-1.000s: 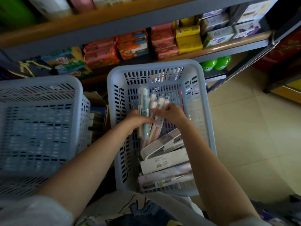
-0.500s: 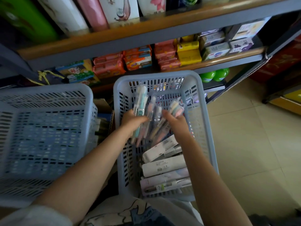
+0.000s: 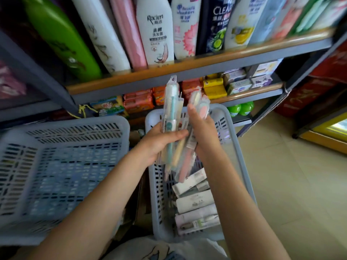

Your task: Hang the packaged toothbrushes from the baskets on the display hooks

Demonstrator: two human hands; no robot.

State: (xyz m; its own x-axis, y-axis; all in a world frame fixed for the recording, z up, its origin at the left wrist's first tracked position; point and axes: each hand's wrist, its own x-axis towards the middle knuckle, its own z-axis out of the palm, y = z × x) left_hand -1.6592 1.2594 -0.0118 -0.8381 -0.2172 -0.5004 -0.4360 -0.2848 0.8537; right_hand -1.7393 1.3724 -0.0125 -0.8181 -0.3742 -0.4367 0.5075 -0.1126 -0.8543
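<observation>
While the clear plastic toothbrush packs [image 3: 171, 117] stand nearly upright, hang tabs toward twelve o'clock, both hands grip the bundle above the right basket [image 3: 242, 166]. The left hand [image 3: 159, 141] wraps the handles, thumb across; the right hand [image 3: 201, 132] clasps the three o'clock side. White flat boxes [image 3: 195, 201] lie in the slotted basket.

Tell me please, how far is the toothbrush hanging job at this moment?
Early stage. Done: a bunch of toothbrush packs is out of the right basket, raised in front of the shelf. In hand: the left hand and the right hand both grip that bunch. Left: nothing is hung, no display hooks are in view, and white boxed packs remain in the basket.
</observation>
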